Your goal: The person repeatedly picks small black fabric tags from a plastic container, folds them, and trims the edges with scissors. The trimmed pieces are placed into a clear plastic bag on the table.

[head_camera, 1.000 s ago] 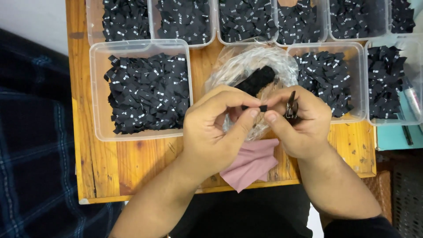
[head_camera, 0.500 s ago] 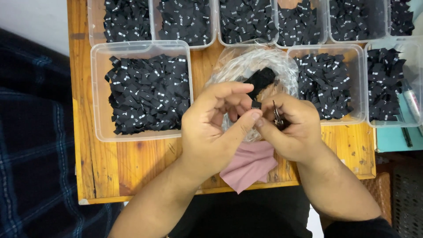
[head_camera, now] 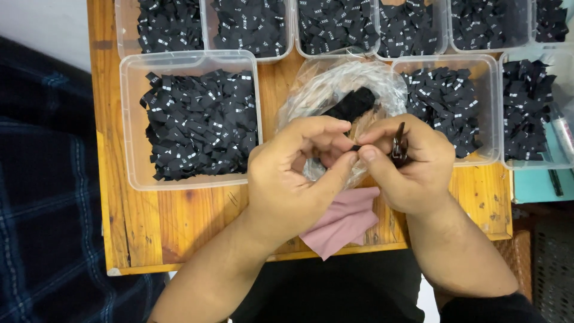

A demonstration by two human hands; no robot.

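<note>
My left hand [head_camera: 293,173] and my right hand [head_camera: 406,167] meet above a wooden table [head_camera: 179,221]. Together their fingertips pinch a tiny black piece [head_camera: 355,148]. The right hand also holds small dark snips [head_camera: 399,145], pointing up between its fingers. Just behind the hands lies a clear plastic bag [head_camera: 341,84] with a black strip [head_camera: 353,103] in it. A pink cloth [head_camera: 344,221] lies under my wrists.
A clear tub [head_camera: 134,119] full of small black labels with white marks stands at the left. Another tub [head_camera: 487,107] sits at the right, and several more line the far edge. A dark pen [head_camera: 555,182] lies on a teal surface at the far right.
Both hands have shifted slightly and drawn closer together. The snips in the right hand swung from tilted to nearly upright, and the black piece stays pinched between the fingertips.
</note>
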